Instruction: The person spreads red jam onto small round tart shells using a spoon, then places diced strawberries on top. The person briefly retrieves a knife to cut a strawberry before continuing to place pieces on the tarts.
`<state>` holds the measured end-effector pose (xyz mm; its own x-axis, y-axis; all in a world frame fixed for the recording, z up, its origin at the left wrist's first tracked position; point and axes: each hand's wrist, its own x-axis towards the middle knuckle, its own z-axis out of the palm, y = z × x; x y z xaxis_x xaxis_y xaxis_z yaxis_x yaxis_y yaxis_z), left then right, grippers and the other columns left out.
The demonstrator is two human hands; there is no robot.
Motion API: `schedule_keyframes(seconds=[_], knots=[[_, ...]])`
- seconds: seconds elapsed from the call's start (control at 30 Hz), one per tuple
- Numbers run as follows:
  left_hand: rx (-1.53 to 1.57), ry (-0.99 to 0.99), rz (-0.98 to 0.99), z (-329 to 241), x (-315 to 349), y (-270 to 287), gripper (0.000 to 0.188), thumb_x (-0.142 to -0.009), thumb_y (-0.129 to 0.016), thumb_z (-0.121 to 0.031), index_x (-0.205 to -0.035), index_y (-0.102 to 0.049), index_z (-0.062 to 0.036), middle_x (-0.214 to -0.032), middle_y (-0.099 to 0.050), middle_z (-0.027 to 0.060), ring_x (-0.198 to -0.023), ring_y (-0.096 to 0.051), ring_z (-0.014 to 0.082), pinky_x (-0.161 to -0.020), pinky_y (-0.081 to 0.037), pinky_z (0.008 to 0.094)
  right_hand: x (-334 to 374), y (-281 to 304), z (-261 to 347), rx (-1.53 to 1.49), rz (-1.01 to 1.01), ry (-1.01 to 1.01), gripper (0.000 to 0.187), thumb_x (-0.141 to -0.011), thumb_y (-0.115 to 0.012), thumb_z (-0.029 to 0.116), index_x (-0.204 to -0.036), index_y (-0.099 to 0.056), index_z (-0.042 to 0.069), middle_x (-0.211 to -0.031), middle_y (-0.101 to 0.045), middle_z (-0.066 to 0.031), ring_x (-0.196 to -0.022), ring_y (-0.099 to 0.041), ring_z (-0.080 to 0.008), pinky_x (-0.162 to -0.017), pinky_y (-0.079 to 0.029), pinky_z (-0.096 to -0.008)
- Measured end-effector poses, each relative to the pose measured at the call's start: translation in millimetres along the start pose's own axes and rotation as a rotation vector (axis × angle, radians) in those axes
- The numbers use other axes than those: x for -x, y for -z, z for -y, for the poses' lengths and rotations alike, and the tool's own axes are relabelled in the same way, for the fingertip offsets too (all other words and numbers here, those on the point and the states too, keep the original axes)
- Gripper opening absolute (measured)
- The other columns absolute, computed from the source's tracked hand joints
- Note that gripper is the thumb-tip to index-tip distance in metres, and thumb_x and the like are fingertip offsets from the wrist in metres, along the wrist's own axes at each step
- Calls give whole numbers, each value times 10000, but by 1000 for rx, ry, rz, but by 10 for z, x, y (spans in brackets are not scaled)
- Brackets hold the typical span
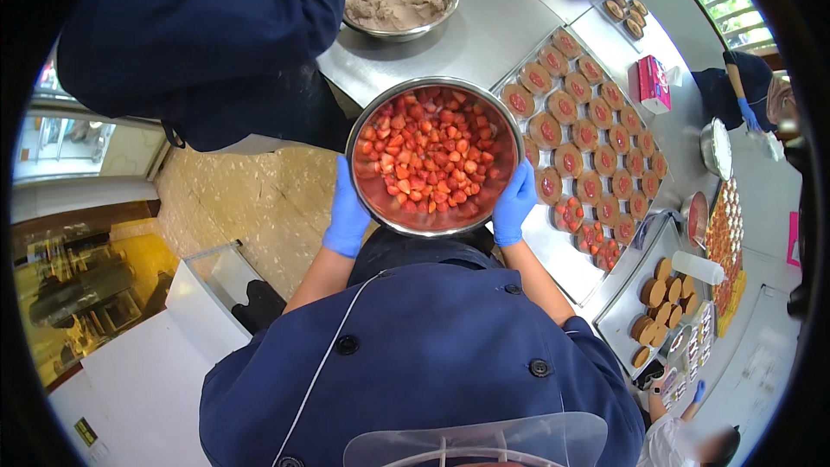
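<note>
Between my two blue-gloved hands is a metal mixing bowl full of cut strawberries, held in front of my body. My left hand grips its lower left side, and the fingers wrap partly out of sight behind the rim. On the opposite side my right hand clasps the wall in the same way. Just right of the bowl lies a tray of round tarts with red centres. Several tarts at its near end are topped with strawberry pieces.
A co-worker in a dark blue sleeve stands close on the left. Beyond is a bowl of greyish-brown cream with a pink-handled utensil. The steel table carries a pink tissue box. Tart shells fill another tray at right.
</note>
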<state>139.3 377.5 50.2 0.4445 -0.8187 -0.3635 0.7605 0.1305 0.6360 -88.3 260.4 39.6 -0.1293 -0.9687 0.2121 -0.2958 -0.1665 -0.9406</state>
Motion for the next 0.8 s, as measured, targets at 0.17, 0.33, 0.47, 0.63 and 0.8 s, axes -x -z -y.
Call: schedule_keyframes(seconds=[0.17, 0.33, 0.47, 0.63, 0.8], knots=[[93, 142, -5, 35, 87, 65, 632, -1007, -363, -520, -1361, -437, -1, -1283, -571, 193, -1181, -563, 300, -1011, -465, 440, 33, 32, -98, 83, 182, -173, 356, -1031, -441, 209, -1158, -584, -92, -1092, -673, -194, -962, -629, -211, -863, -483, -343], [52, 113, -42, 66, 125, 151, 586, -1024, -352, -475, -1412, -409, -40, -1392, -494, 150, -1228, -530, 278, -1059, -424, 408, 168, 29, -188, 137, 128, -182, 348, -1033, -433, 235, -1091, -600, -65, -975, -678, -219, -881, -643, -234, -794, -490, -374], [29, 184, -57, 123, 145, 284, 559, -1040, -317, -441, -1393, -429, -23, -1374, -511, 159, -1225, -533, 271, -1049, -436, 405, 270, 69, -392, 177, 163, -160, 357, -1026, -447, 261, -1079, -619, -48, -927, -676, -228, -837, -659, -278, -773, -502, -387], [34, 290, -203, 281, -51, 499, 589, -998, -406, -517, -1345, -494, -50, -1231, -609, 173, -1094, -614, 267, -949, -517, 404, 102, 106, -397, 336, 290, -143, 332, -990, -510, 251, -1172, -632, 0, -910, -670, -219, -832, -641, -374, -775, -508, -421], [-65, 238, -185, 348, -92, 605, 561, -971, -467, -530, -1245, -536, -46, -1144, -616, 171, -1031, -626, 239, -884, -540, 380, -90, -8, -22, 559, 478, 446, 320, -854, -589, 86, -1168, -652, 99, -1112, -623, -98, -1034, -592, -273, -808, -487, -394]])
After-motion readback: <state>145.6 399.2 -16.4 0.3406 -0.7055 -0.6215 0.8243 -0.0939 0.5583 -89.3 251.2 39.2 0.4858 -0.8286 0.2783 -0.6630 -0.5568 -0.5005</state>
